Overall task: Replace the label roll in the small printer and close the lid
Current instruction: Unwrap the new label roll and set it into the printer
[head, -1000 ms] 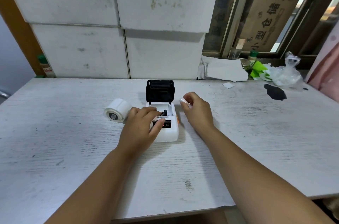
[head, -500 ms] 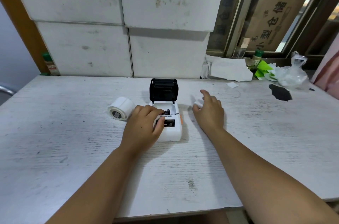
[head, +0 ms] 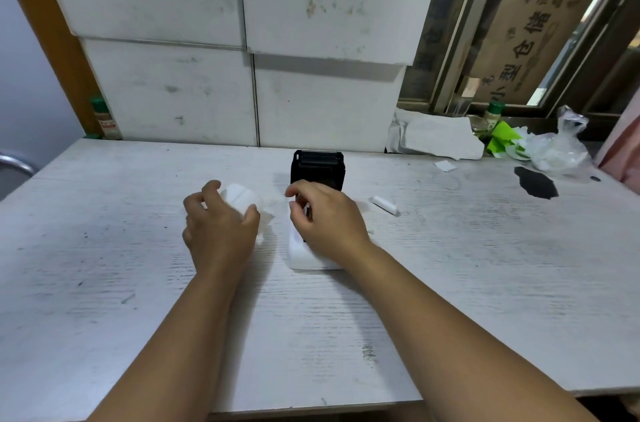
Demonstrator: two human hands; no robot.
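White label roll (head: 239, 197), blurred, sits in the curled fingers of the left hand (head: 221, 231), left of the small printer (head: 313, 248). Its black lid (head: 318, 168) stands open; the right hand (head: 329, 217) covers its bay, fingers bent together. An empty core (head: 384, 204) lies right.

Both bare forearms reached in from the near edge, roughly parallel. Left hand (head: 221, 231) was blurred, knuckles up, fingers curled in a loose cupped grasp. Right hand (head: 329, 217) arched palm down, thumb and forefinger drawn close at the tips.
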